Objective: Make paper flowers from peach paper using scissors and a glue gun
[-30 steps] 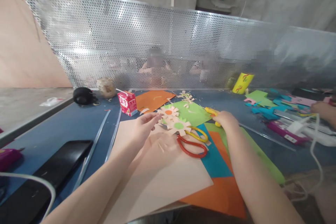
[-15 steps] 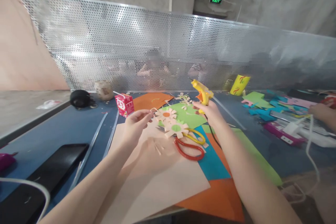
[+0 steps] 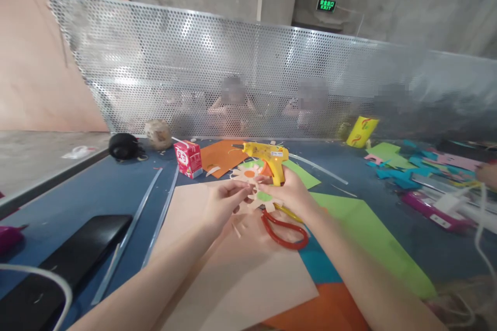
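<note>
My right hand (image 3: 291,189) is wrapped round the grip of a yellow hot glue gun (image 3: 264,152), whose nozzle points left. Fingertips of my left hand (image 3: 221,201) are pinched together close to my right fingers; what is between them is too small to make out. Beneath the hands lie two cream paper flowers, one with an orange centre (image 3: 249,174) and one with a green centre (image 3: 264,196), both partly covered. Scissors (image 3: 285,242) with a red and a yellow handle loop lie just below, their blades hidden. A cream paper sheet (image 3: 233,274) spreads under my forearms.
A pink drink carton (image 3: 188,159) stands left of the hands. Further left are a black phone-like slab (image 3: 77,253) and clear glue sticks (image 3: 128,238). Coloured paper scraps (image 3: 404,165) and a purple power strip (image 3: 435,212) lie right. A perforated metal screen (image 3: 186,72) rises behind.
My hands have come together over the flowers, the left moving right and the right moving left. The glue gun has swung lower and level, nozzle now leftward. The view has shifted slightly.
</note>
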{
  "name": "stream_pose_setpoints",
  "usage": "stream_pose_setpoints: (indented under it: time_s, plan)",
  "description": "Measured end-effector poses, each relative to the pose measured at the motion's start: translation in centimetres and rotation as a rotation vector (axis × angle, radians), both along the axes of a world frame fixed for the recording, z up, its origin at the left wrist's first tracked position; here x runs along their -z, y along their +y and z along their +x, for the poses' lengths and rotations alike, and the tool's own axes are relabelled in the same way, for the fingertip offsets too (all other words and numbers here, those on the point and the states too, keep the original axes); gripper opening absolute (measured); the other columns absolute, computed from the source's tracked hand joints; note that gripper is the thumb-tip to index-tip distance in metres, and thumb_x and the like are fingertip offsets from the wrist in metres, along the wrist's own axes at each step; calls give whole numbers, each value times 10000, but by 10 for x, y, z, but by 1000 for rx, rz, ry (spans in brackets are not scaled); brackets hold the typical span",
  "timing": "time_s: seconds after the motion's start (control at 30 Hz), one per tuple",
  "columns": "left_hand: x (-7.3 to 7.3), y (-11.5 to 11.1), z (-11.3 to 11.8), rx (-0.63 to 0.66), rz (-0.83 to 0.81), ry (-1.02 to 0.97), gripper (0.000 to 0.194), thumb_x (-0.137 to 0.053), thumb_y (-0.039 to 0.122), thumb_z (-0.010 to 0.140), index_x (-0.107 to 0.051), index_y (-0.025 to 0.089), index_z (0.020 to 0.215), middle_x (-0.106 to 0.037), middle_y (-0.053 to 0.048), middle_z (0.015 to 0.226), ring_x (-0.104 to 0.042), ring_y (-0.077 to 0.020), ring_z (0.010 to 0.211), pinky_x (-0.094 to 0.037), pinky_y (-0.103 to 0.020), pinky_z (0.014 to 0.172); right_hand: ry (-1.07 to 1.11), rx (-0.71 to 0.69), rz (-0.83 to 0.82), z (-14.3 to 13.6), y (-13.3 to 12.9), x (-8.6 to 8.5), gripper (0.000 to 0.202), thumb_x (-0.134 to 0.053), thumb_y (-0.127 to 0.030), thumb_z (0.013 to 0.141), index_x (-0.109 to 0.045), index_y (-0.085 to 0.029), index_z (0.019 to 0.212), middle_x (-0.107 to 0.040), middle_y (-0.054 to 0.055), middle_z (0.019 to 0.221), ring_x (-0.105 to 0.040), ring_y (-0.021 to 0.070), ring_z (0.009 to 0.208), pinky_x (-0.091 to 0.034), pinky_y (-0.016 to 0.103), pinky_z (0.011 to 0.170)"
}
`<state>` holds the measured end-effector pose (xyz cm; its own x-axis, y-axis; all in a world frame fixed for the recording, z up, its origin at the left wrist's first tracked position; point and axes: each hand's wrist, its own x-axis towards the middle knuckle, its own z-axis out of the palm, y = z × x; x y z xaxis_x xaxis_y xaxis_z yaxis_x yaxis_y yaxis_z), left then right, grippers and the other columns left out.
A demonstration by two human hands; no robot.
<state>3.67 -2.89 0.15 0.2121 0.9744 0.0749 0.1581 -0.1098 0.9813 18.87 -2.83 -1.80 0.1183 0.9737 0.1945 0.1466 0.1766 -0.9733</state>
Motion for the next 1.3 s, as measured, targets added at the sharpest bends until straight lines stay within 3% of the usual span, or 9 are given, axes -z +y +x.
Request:
stream_pose_setpoints:
  time_s: [0.2,0.33,0.47,0.7,0.83,0.93,1.0,1.17,1.3]
  plan:
    - [10,3,-4,57,14,35,153,-602,307,685,-668,176,641,-660,-40,667,-532,-113,482,-392,-239,484,-77,20,11,4,1,1,239,-672,-163,621,-529,-203,808,-668,-3,749,-664,186,770,-523,297,680]
    - [24,14,-5,107,57,46,252,-617,378,680,-657,179,828,-670,-55,791,-585,-153,568,-418,-256,485,-131,46,-4,4,1,1,246,-675,-179,623,-543,-194,830,-669,10,772,-657,179,766,-507,280,673]
    - [30,24,-6,51,145,65,234,-629,383,672,-670,165,744,-677,-61,775,-601,-182,730,-432,-260,608,-184,65,-30,1,0,0,248,-680,-180,621,-549,-182,832,-659,18,753,-651,181,740,-495,273,644]
    - [32,31,-11,-24,249,64,158,-644,337,666,-697,189,684,-700,-35,716,-605,-172,681,-425,-261,612,-234,105,5,2,-3,-4,193,-668,-256,665,-555,-189,807,-643,15,733,-629,171,670,-468,261,592]
    - [30,39,-23,-204,339,20,174,-633,343,686,-697,186,724,-693,-33,713,-594,-153,656,-428,-248,596,-174,104,53,6,-6,-7,202,-648,-336,695,-521,-206,781,-555,-48,572,-530,116,480,-417,230,475]
    - [24,44,-35,-357,427,-12,172,-627,344,697,-691,187,730,-688,-23,721,-582,-134,650,-433,-236,613,63,-41,111,10,-8,-7,181,-619,-354,716,-539,-204,778,-585,-32,640,-493,91,456,-383,213,431]
    - [19,44,-41,-425,487,-41,169,-621,343,708,-688,193,748,-682,-13,719,-574,-122,641,-435,-230,616,94,-26,75,12,-8,-7,207,-632,-380,715,-557,-197,778,-582,-39,581,-491,87,421,-381,209,413]
    - [11,38,-41,-427,611,-186,124,-637,294,705,-676,182,742,-642,-8,660,-555,-113,610,-435,-219,552,78,77,42,10,-9,-5,274,-710,-352,648,-596,-177,825,-635,4,596,-619,165,563,-445,234,479]
    - [10,34,-39,-404,685,-214,64,-651,246,695,-672,186,705,-628,-3,647,-538,-106,600,-440,-214,544,-26,35,90,8,-14,-6,211,-653,-361,698,-576,-183,613,-513,-28,448,-475,112,422,-391,237,428]
